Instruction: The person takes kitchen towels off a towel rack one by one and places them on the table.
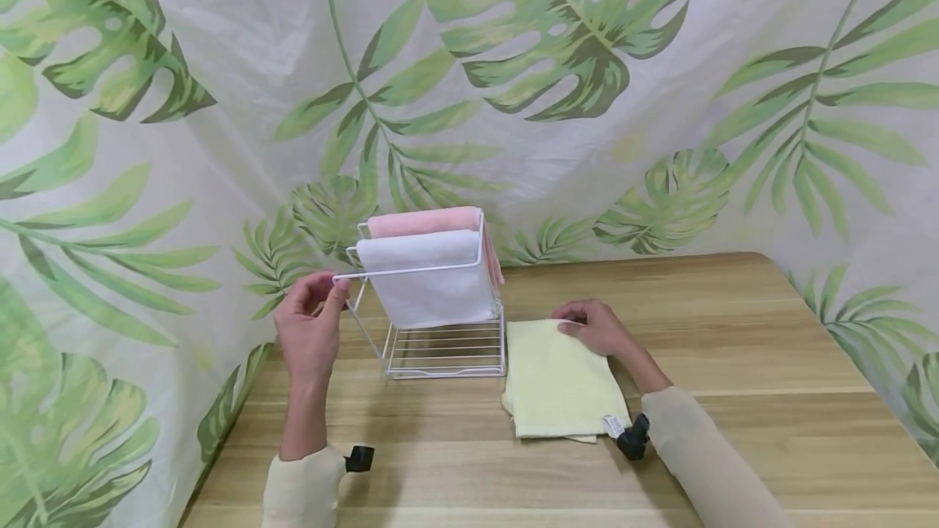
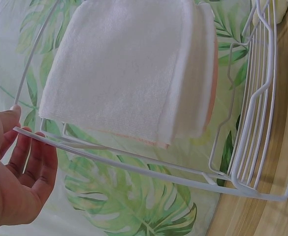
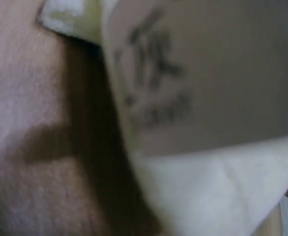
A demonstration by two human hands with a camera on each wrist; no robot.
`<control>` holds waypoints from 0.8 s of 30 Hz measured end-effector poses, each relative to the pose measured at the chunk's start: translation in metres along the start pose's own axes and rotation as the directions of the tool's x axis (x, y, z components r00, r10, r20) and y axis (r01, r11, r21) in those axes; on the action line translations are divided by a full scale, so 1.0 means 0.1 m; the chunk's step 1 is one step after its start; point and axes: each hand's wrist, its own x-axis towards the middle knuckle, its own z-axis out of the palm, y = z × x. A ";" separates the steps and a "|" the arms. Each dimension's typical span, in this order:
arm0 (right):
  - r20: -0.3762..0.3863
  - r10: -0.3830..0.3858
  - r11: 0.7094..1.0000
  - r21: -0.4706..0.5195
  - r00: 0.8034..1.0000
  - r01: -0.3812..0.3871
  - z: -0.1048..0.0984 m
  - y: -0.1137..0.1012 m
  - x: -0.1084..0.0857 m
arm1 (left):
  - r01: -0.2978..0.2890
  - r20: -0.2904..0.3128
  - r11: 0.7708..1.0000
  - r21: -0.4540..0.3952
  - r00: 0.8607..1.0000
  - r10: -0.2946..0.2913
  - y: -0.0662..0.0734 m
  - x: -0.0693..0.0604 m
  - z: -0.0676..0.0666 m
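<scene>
A white wire rack [image 1: 443, 372] stands on the table, with a white towel [image 1: 429, 283] and a pink towel [image 1: 421, 222] draped over its upper bars. My left hand [image 1: 308, 332] pinches the left corner of the rack's front bar between thumb and fingers; the left wrist view shows this bar [image 2: 134, 169] close up. To the right of the rack, a folded pale yellow towel [image 1: 565, 381] hangs down or lies by the table; which one I cannot tell. My right hand [image 1: 597, 328] pinches its far edge. In the right wrist view the towel's tag [image 3: 183, 73] covers much of the picture.
The wooden table [image 1: 719, 349] reaches back to a leaf-print curtain [image 1: 543, 145], which also runs along its left side. Small black wrist cameras sit at both cuffs, the right camera [image 1: 633, 437] close to the yellow towel's near corner.
</scene>
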 end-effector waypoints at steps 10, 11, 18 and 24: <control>-0.007 0.005 0.999 -0.049 1.000 -0.005 -0.08 -0.14 0.02 | 0.000 -0.002 1.000 0.006 1.000 0.000 -0.01 0.00 0.00; -0.016 -0.006 0.999 -0.053 1.000 0.005 -0.09 -0.17 0.03 | 0.001 -0.003 1.000 0.006 1.000 -0.001 -0.01 0.00 0.00; -0.032 -0.105 0.992 -0.076 0.994 0.102 -0.22 -0.56 0.04 | 0.012 -0.007 1.000 -0.006 1.000 -0.012 -0.01 0.00 0.00; -0.060 -0.147 0.988 -0.054 0.987 0.144 -0.32 -1.03 0.06 | 0.014 -0.004 1.000 0.016 1.000 -0.014 0.00 0.00 0.00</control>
